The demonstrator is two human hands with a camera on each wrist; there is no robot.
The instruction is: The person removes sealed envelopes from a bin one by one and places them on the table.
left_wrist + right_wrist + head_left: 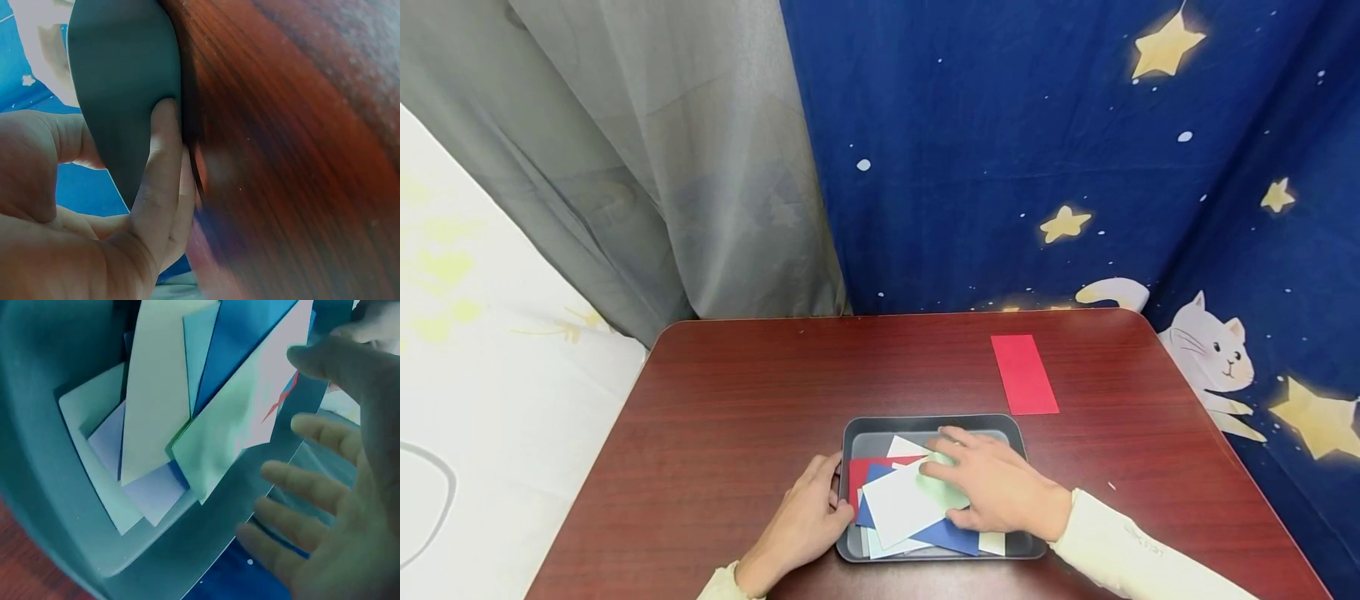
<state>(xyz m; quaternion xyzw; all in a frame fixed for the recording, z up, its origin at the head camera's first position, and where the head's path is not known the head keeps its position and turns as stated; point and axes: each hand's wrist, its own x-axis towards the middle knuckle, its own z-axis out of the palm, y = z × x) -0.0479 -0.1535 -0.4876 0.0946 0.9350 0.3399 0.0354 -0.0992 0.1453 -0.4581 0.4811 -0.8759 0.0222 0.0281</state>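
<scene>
A dark grey tray (940, 422) stands near the front of the table. Loose paper cards overlap inside it: a white card (891, 508) on top, with a blue card (951, 536), a red card (859, 477) and pale ones around it. My left hand (801, 521) grips the tray's left side, thumb at the rim and fingers along the outer wall (122, 69). Over the right part of the pile is my right hand (1000, 485), fingers spread. In the right wrist view its thumb is close to a pale green card (215, 447); contact is unclear.
A red card (1025, 375) lies on the reddish-brown table (760, 392), beyond the tray to the right. A grey curtain (730, 167) and a blue star-patterned curtain (970, 167) hang behind the table. White fabric (497, 400) is at the left.
</scene>
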